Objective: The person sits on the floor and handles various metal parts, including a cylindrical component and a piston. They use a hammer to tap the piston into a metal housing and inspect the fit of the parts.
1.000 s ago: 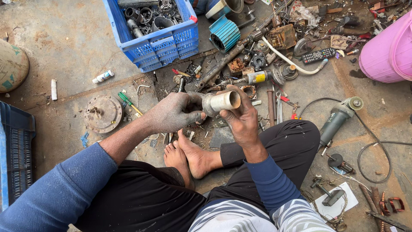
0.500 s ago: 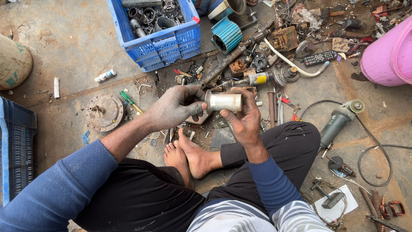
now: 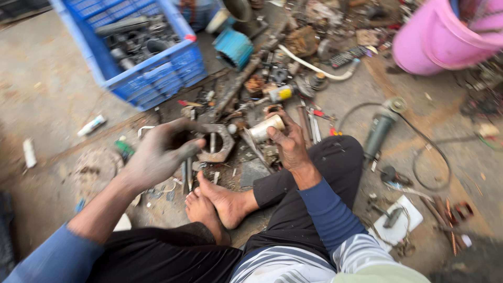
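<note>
Our left hand (image 3: 160, 154) has let go of the metal cylinder (image 3: 266, 128) and now hangs loosely open over the scrap, holding nothing, so our right hand (image 3: 289, 147) alone grips the piece from below. It sits above our feet (image 3: 217, 202), long axis pointing up-right, its open end facing the angle grinder (image 3: 378, 133).

- Soft, even daylight; bright, with no glare.
- Shadows weak, gathered under the legs and the blue crate (image 3: 152, 57).
- Motion blur smears the whole view, worst on the left hand (image 3: 160, 154) and at the edges.
- Corners stretched by the wide lens.
</note>
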